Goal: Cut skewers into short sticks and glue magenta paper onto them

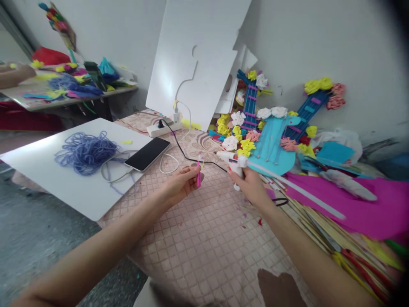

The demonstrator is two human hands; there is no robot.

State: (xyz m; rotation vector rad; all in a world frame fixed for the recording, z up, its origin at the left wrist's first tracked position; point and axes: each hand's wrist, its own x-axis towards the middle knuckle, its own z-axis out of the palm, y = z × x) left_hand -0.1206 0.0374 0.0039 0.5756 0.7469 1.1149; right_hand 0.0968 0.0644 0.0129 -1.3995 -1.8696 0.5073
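My left hand [182, 182] is closed on a small magenta strip [198, 175], held upright between thumb and fingers over the tiled-pattern tablecloth [198, 230]. My right hand [251, 183] grips the handle of a white glue gun [234, 161], its nozzle pointing left toward the magenta strip but apart from it. A long translucent glue stick [300, 189] sticks out of the back of the gun. Just beyond my right hand lies a light-blue paper guitar shape [271, 145] with paper flowers.
A phone [148, 153] and tangled purple yarn [86, 151] lie on a white board [92, 196] at left. A power strip [164, 126] sits at the back, cords crossing the table. Wooden sticks [315, 228], red-handled scissors [361, 264] and magenta sheet [383, 204] lie right. Another person's arm [15, 76] shows far left.
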